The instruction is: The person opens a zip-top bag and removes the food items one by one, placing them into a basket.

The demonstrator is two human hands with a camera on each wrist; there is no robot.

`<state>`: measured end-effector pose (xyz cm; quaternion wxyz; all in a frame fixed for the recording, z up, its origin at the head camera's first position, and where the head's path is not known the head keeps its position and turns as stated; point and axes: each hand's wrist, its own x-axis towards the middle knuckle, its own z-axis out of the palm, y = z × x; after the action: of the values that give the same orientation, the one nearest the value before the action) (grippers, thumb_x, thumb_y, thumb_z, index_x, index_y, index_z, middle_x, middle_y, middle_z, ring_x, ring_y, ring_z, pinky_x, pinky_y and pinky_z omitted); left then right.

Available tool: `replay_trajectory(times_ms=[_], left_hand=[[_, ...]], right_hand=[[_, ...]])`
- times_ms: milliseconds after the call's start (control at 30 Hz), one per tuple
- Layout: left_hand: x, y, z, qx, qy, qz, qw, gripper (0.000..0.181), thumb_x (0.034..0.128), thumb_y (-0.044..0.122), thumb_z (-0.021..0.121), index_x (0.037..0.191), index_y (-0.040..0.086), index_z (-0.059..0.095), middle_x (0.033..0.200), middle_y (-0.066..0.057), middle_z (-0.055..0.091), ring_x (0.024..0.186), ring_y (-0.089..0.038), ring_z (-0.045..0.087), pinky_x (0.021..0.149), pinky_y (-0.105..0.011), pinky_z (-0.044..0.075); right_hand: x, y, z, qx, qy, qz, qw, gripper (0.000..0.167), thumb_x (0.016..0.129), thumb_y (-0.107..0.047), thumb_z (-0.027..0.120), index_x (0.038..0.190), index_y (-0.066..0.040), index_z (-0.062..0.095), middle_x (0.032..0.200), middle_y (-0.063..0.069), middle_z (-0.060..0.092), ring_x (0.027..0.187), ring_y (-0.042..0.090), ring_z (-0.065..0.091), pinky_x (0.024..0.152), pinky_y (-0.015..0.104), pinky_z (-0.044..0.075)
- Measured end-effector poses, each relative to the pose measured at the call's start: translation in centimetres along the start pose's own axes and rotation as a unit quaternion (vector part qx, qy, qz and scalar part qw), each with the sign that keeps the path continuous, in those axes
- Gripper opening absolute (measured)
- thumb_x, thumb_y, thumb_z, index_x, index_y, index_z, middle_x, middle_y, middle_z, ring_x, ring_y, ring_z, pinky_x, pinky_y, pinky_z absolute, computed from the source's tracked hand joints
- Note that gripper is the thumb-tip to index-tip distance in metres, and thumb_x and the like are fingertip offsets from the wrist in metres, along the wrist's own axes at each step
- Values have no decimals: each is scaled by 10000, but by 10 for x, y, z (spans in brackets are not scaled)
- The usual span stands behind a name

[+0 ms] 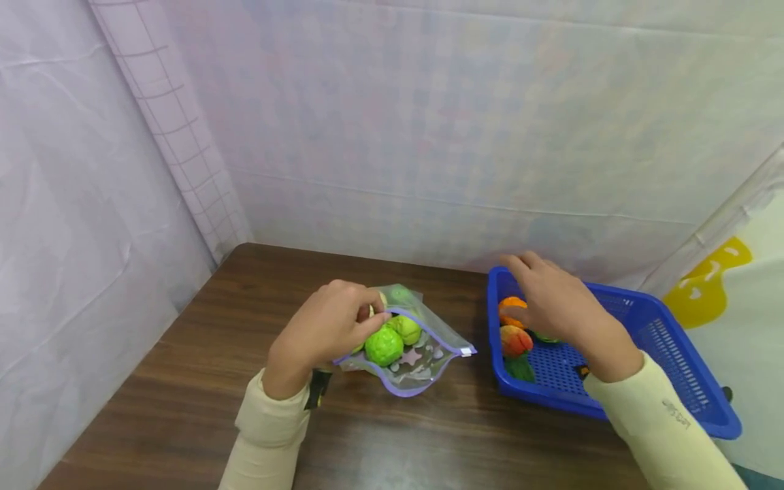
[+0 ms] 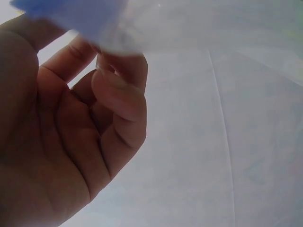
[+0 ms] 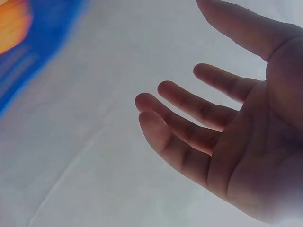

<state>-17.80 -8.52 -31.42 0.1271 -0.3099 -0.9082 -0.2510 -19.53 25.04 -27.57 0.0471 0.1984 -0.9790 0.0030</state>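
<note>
The clear zip bag (image 1: 405, 392) lies gaping on the brown table (image 1: 214, 354) with round green pieces (image 1: 384, 346) inside, and I see the left hand (image 1: 333, 316) pinching its purple rim between thumb and curled fingers. To its right, the right hand (image 1: 557, 299), fingers loosely spread and holding nothing, hovers over the blue basket (image 1: 680, 354), near 1 orange piece (image 1: 511, 304); behind everything hangs white cloth (image 1: 429, 136).
</note>
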Motion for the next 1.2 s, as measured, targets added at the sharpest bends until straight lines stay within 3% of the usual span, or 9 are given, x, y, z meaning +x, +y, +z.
replay_trajectory(times_ms=[100,167,367,467,567,667,833,1000,1200], left_hand=[[0,-1,0,-10,27,11,10000,101,920,209,690,862,158,754,603,94,482,540,-41,389,494,-225,325],[0,-1,0,-42,16,20,10000,95,920,211,695,862,160,751,604,96,486,538,-39,394,493,-223,330],[-1,0,2,-110,-38,-3,9999,96,925,220,700,869,161,749,597,99,476,527,-35,385,492,-220,322],[-1,0,2,-131,-12,21,9999,97,926,218,703,871,154,750,596,99,478,519,-32,383,486,-218,323],[-1,-1,2,-116,74,110,9998,99,925,207,700,862,149,749,600,97,488,520,-26,387,481,-213,329],[-1,-1,2,-114,96,177,9997,97,925,199,699,860,145,748,607,98,500,518,-23,389,478,-208,334],[-1,0,2,-140,65,154,9998,84,920,192,705,854,154,741,601,109,500,505,-18,388,474,-203,337],[-1,1,2,-169,62,85,9998,88,915,190,688,845,185,740,585,116,478,502,-22,381,472,-210,333],[-2,1,1,-140,53,27,9999,88,918,196,683,846,197,735,601,117,490,520,-40,404,494,-225,352]], right_hand=[[-10,-23,-7,567,609,-106,9965,691,904,-335,754,1480,-132,429,1414,152,503,1188,390,576,924,594,503],[-18,-36,-7,972,1144,-192,9885,659,903,-325,760,1462,-152,456,1403,113,518,1147,334,601,883,550,526],[-29,-69,5,1596,2694,-968,9448,528,840,-187,822,1309,-96,597,1208,48,641,966,164,621,726,357,527],[-28,-87,12,1796,2827,-1513,9300,429,841,-169,811,1227,-92,639,1145,20,659,921,125,616,708,308,527],[-26,-106,20,2059,2618,-1949,9225,335,857,-171,792,1157,-104,657,1107,-6,660,911,100,620,749,286,548],[-24,-123,29,2094,2168,-2125,9295,274,874,-183,775,1116,-130,659,1070,-32,669,873,61,638,734,245,559],[-19,-143,45,1585,1465,-2079,9540,215,892,-208,751,1088,-169,672,1025,-64,692,767,36,626,667,208,532],[-9,-158,64,997,1661,-2283,9541,226,872,-188,749,1078,-168,658,1032,-55,664,725,86,569,614,239,498],[9,-166,90,564,1641,-1961,9651,331,857,-176,753,1170,-149,648,1106,-4,677,852,138,645,657,320,552]])
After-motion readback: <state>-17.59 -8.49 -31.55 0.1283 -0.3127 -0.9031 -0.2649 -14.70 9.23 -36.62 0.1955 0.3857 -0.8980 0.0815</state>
